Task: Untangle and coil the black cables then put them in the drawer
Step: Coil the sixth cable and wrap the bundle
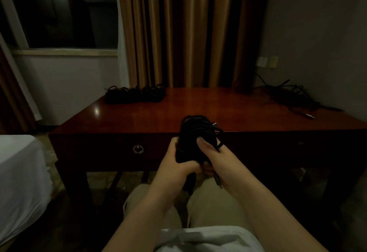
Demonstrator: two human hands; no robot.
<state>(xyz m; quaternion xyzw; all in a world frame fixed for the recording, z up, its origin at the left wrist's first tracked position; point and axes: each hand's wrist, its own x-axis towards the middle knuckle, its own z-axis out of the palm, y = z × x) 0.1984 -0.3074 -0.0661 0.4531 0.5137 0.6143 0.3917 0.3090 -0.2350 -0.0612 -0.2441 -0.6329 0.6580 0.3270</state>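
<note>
Both of my hands are closed on one bundle of black cable [198, 132] held in the air just in front of the bench [198, 104], over my lap; the left hand [176, 164] is wrapped round the lower part of the bundle, and the right hand [216, 158] pinches its right side with the thumb laid flat across the loops. A loose plug end [218, 183] hangs below the right palm; a second short tail drops between my wrists.

The drawer [119, 148], with its ring pull [138, 149], sits shut in the bench front to the left of my hands; a row of coiled cables [135, 93] lies at the far left corner of the bench, and a tangled heap of cables [288, 96] spreads over the far right corner, one connector [309, 115] trailing out towards me.

The risks, as I judge them: the coil is held only by my fingers, so freeing either hand to reach the ring pull could let the loops spring apart; the hanging plug end could snag on the bench edge or on my knee and drag turns out of the bundle; in this dim light black cable against dark wood is hard to read, so I might miss a crossed loop; the heap at the right could slide off the bench if its trailing end is tugged.
</note>
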